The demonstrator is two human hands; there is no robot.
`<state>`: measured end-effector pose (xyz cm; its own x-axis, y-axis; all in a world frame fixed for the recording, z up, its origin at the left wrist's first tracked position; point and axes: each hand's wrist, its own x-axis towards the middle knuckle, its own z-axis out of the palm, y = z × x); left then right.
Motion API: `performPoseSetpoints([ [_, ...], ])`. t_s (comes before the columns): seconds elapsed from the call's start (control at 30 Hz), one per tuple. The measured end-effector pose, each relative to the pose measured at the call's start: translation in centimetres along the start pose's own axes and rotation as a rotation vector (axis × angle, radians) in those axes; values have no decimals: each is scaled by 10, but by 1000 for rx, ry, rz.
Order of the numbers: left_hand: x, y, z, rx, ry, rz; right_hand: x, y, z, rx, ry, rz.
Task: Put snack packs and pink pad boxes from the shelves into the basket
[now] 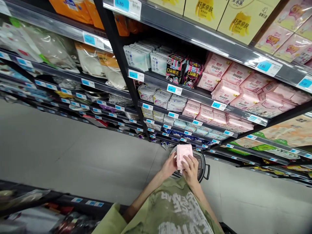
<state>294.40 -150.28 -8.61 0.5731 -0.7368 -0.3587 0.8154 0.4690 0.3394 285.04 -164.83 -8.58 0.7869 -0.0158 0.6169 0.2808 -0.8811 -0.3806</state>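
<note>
A small pink packet point(183, 152) with faint print is held upright in front of my body, between both hands. My left hand point(170, 165) grips its left edge, the thumb and fingers closed against the side. Across its lower right front lie the bent fingers of my right hand point(190, 167). Below the packet, a round dark basket point(201, 162) with a black handle at its right is partly covered by my hands and shirt. What the basket holds cannot be made out.
Ahead stands a shelf unit point(195, 97) stocked with similar pink packs point(225, 92), white packs point(137, 57) and black-and-pink boxes point(175, 67). Bagged goods point(48, 45) fill the shelves at left. Grey floor point(97, 152) runs between these and a low shelf point(36, 211) behind.
</note>
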Motion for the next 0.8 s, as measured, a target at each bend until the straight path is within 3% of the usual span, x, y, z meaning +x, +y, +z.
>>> performPoseSetpoints([
  [0.1,-2,0,-1,15,-8,-57,-16,-4,8,-63,-174,-103],
  [0.17,-3,1,-3,21,9,-82,-21,-7,11,-65,-222,-107],
  [0.37,2,-4,-8,6,28,-24,-15,-9,10,10,-164,-19],
  [0.47,6,-4,-10,-9,64,91,-7,-15,10,176,32,207],
  [0.57,8,-2,-11,-8,58,183,3,-19,10,416,234,597],
  [0.67,7,-4,-11,83,78,174,12,-14,7,658,256,973],
  [0.8,4,-11,-9,237,169,138,19,0,-2,813,229,1202],
])
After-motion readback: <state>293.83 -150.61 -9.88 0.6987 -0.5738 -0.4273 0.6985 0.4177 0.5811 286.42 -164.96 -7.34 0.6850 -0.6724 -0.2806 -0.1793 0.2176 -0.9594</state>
